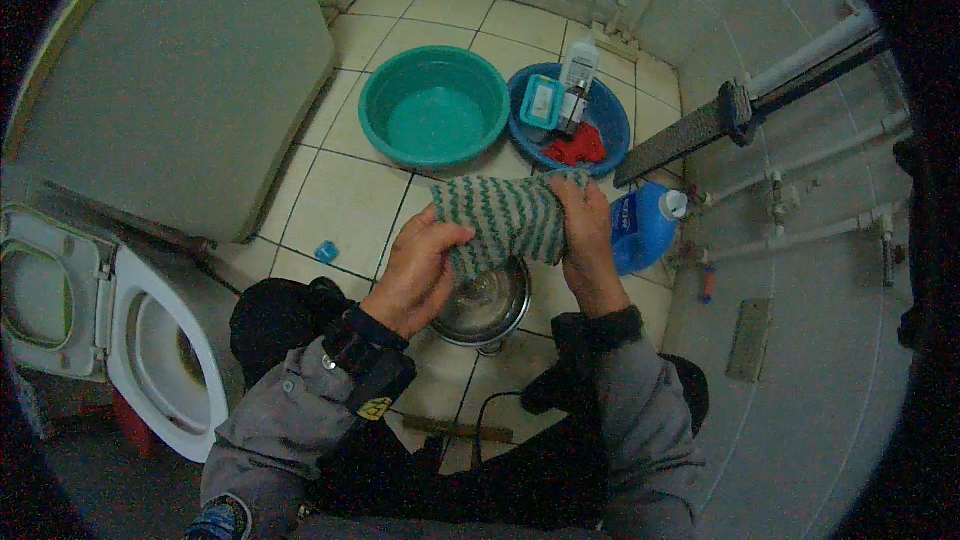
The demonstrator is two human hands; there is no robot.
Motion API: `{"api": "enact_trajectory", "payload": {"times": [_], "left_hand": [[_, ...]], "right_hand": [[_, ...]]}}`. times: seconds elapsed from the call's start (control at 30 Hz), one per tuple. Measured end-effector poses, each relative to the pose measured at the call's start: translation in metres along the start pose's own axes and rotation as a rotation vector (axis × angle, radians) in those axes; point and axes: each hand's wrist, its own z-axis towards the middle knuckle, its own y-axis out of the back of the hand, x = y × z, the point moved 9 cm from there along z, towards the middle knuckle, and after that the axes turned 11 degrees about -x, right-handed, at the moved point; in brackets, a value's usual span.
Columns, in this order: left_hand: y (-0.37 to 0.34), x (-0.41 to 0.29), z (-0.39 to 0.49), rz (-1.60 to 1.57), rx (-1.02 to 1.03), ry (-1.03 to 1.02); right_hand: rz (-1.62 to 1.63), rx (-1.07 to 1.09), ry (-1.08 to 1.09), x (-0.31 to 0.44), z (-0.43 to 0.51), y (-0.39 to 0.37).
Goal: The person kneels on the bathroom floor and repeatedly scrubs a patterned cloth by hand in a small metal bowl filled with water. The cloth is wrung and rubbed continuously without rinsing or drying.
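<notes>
A green-and-grey striped knit cloth point(502, 217) is stretched between my two hands. My left hand point(420, 270) grips its left edge, thumb lying on top. At the right edge, my right hand point(585, 240) has hold of the fabric, and its fingertips are partly hidden. Directly below the cloth stands a round metal bowl point(517, 307) with a shiny rim; the cloth covers its far part. Beyond my hands, a green plastic basin point(435, 116) sits on the floor.
A blue basin point(616, 116) holds bottles, a turquoise container point(541, 102) and a red cloth point(577, 146). A blue jug point(645, 229) stands by the wall pipes point(810, 157). The toilet point(127, 315) is at left. A small blue object point(326, 252) lies on the tiles.
</notes>
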Motion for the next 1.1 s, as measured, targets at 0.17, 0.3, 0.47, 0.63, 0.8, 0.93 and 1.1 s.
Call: {"api": "enact_trajectory", "payload": {"times": [0.17, 0.3, 0.47, 0.63, 0.8, 0.93, 1.1], "left_hand": [[0.005, 0.023, 0.001, 0.074, -0.059, -0.019], [0.004, 0.043, 0.000, 0.445, -0.036, -0.152], [0.015, 0.044, 0.008, 0.736, -0.002, -0.311], [0.021, 0.046, 0.009, 0.322, -0.068, -0.061], [0.002, 0.007, 0.005, -0.017, 0.025, -0.051], [-0.003, 0.009, -0.004, 0.103, 0.009, 0.017], [-0.006, 0.016, -0.005, -0.013, -0.022, 0.015]], "right_hand": [[-0.426, -0.002, 0.556, 0.055, -0.051, -0.039], [-0.850, 0.168, 0.847, 0.043, -0.063, -0.070], [-0.683, -0.057, 0.676, 0.042, -0.048, -0.047], [-0.723, 0.114, 0.615, 0.038, -0.053, -0.054], [-0.073, 0.013, 0.087, 0.008, 0.010, 0.004], [0.209, 0.117, -0.049, -0.007, 0.014, 0.008], [0.119, 0.126, -0.011, 0.022, -0.002, -0.004]]}}
